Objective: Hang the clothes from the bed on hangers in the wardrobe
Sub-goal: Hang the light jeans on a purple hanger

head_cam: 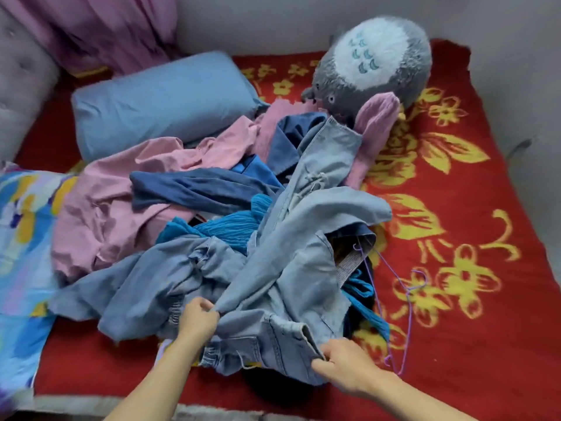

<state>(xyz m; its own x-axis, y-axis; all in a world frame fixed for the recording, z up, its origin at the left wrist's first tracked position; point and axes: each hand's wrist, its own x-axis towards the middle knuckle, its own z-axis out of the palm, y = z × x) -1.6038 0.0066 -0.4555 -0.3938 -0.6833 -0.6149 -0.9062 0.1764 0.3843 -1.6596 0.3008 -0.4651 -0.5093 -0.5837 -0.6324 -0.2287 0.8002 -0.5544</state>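
Both hands, left [198, 319] and right [343, 364], pinch crumpled pale denim [273, 284] atop the soft heap; a thin purple wire hanger [408, 302] lies right.

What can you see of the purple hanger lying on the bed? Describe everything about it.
The purple hanger is a thin frame, wire by the look of it, with small curls along it. It lies flat on the red blanket with yellow flowers, just right of the clothes pile. Its upper end runs under the pile's edge; the rest lies bare on the blanket. No garment hangs on it.
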